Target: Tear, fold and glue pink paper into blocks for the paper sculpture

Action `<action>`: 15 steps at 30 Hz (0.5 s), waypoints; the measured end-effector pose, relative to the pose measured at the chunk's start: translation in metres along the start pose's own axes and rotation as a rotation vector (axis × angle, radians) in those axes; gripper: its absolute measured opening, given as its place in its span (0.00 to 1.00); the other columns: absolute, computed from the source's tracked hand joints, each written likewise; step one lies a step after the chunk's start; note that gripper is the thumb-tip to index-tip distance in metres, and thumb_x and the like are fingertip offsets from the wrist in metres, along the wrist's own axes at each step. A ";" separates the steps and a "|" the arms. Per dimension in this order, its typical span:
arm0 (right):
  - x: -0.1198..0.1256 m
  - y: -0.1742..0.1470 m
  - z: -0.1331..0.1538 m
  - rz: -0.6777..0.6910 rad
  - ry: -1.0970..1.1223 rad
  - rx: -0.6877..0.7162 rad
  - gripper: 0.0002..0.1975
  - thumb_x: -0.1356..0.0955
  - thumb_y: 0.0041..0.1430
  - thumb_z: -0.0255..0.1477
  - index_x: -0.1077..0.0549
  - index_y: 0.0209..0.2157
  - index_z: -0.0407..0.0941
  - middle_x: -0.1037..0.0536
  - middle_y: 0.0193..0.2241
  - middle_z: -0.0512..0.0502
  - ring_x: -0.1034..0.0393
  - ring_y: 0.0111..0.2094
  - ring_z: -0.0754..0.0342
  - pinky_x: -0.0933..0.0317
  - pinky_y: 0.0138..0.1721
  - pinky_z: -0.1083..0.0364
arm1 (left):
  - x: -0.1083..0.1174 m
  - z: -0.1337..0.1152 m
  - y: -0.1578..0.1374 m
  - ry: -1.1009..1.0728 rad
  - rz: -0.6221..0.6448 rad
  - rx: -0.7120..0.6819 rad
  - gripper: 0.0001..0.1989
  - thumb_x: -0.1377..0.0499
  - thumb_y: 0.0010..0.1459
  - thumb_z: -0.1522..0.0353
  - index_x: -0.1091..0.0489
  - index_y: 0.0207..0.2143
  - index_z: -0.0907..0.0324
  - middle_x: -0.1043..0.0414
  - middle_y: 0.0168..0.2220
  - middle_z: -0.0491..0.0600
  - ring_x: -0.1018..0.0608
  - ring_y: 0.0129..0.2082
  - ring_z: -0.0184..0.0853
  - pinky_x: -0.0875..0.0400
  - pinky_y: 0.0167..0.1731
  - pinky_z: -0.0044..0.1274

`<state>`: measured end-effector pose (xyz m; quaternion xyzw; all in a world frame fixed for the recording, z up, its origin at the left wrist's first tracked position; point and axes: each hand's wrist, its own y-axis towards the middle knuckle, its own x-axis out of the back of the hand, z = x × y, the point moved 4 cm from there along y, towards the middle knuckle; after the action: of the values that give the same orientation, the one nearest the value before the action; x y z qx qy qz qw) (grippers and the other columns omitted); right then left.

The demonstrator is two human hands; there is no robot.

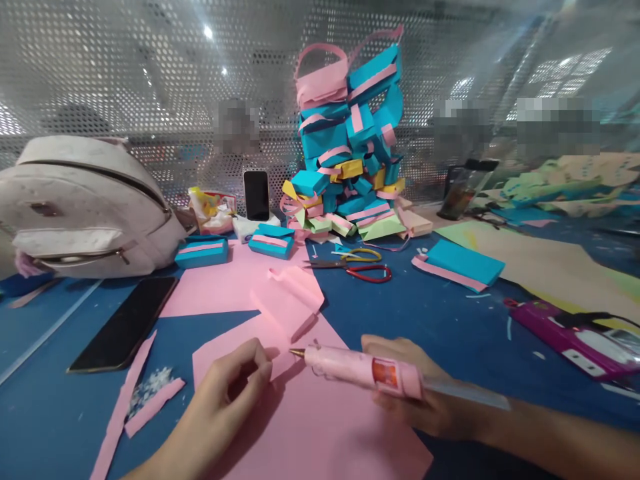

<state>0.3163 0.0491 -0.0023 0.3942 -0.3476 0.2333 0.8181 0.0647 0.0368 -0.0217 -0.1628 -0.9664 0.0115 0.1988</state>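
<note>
My right hand (410, 393) is wrapped round a pink glue gun (350, 367) with a clear glue stick showing at its back. Its metal nozzle points left, towards my left hand (235, 380). The thumb and index finger of that left hand curl together in a pinch; what lies between them, if anything, is too hard to make out. Just beyond the nozzle is a small folded pink paper box (287, 303). Below both hands lies a large pink paper sheet (310, 420).
Scissors (345, 265), a black phone (125, 323) and blue paper boxes (273, 240) lie around. Behind rises a pile of blue and pink paper bags (350, 133). A white backpack (90, 207) stands left, a purple power strip (570, 337) right. Pink strips (125, 400) lie front left.
</note>
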 end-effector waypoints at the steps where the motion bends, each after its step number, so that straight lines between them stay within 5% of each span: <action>1: 0.001 0.000 0.000 -0.002 0.018 -0.007 0.19 0.45 0.70 0.40 0.38 0.27 0.46 0.33 0.23 0.50 0.37 0.24 0.56 0.44 0.24 0.56 | 0.000 0.001 0.000 -0.010 0.008 0.002 0.18 0.51 0.68 0.56 0.42 0.27 0.56 0.39 0.28 0.42 0.38 0.28 0.31 0.38 0.43 0.22; 15: -0.002 -0.003 -0.010 0.099 0.158 -0.148 0.12 0.38 0.64 0.37 0.39 0.28 0.46 0.35 0.24 0.53 0.39 0.22 0.59 0.44 0.23 0.59 | -0.002 0.004 0.002 -0.108 0.013 0.106 0.19 0.48 0.65 0.53 0.39 0.27 0.55 0.31 0.31 0.48 0.29 0.50 0.43 0.37 0.50 0.27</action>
<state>0.3208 0.0553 -0.0104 0.2958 -0.3172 0.2773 0.8573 0.0660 0.0386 -0.0261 -0.1574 -0.9726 0.0727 0.1548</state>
